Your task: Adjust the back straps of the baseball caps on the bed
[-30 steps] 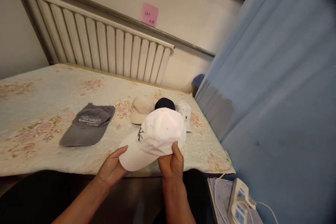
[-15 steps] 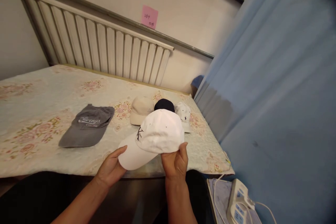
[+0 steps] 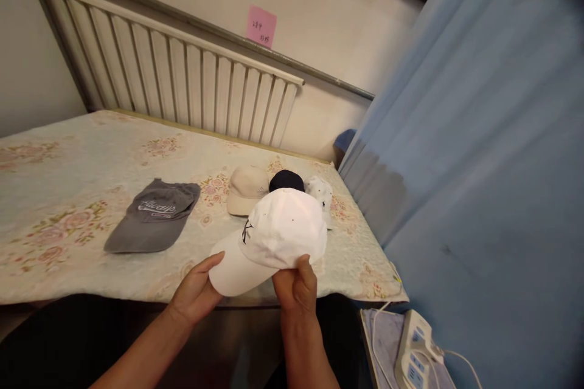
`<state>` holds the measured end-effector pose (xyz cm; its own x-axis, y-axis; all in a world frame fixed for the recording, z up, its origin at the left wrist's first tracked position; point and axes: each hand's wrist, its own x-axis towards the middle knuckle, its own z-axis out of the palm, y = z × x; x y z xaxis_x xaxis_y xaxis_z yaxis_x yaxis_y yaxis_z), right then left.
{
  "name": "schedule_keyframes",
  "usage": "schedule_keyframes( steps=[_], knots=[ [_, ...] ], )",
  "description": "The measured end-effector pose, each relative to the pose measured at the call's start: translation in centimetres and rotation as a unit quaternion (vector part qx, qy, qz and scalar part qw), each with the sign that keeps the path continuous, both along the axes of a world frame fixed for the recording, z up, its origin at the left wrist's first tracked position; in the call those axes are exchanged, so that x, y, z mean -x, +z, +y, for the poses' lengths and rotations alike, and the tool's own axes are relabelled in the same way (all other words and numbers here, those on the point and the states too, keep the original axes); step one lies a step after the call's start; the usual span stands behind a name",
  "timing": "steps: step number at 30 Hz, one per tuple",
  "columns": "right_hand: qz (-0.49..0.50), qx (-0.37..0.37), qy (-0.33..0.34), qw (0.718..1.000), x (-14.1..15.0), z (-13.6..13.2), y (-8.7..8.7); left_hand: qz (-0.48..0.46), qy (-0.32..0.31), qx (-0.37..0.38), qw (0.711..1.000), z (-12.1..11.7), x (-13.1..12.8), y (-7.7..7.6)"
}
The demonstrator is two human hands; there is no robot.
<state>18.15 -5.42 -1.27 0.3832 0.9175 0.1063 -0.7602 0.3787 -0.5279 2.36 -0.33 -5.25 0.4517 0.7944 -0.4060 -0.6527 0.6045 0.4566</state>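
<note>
Between my hands is a white baseball cap with a dark letter logo, its brim pointing toward the lower left, held above the bed's near edge. My left hand pinches the brim, thumb on top and fingers beneath. At the crown's lower rim, my right hand grips with its thumb outside; its other fingertips are hidden under the cap. Behind it sit a beige cap, a black cap and a white cap with small dark motifs, the last two partly covered. A grey cap with white lettering lies to the left.
The bed has a floral cover. A radiator runs along the wall beneath a pink note. On the right hangs a blue curtain. A power strip with cables lies on a small surface at lower right.
My right hand has shifted left along the cap's rim, its thumb now nearer the middle of the crown's edge. The white cap has moved slightly right, while my left hand still holds the brim.
</note>
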Motion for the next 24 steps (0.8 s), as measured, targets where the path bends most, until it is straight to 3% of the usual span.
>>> schedule_keyframes(
  steps=[10,16,20,24],
  knots=[
    [-0.013,-0.027,-0.002,1.000,0.2,0.1,0.0,0.001,0.005,0.001,1.000,0.0,-0.1,0.2],
    [-0.059,-0.016,0.040,0.997,1.0,0.0,0.6,-0.021,0.039,-0.034,0.998,0.0,-0.1,0.6],
    [-0.085,0.059,0.107,0.989,2.1,-0.2,-1.0,-0.048,0.069,-0.094,0.992,-0.3,-0.5,1.1],
    [-0.081,0.104,0.104,0.986,3.2,-0.1,-3.2,-0.059,0.089,-0.126,0.986,-1.0,-1.1,1.6]
  ],
)
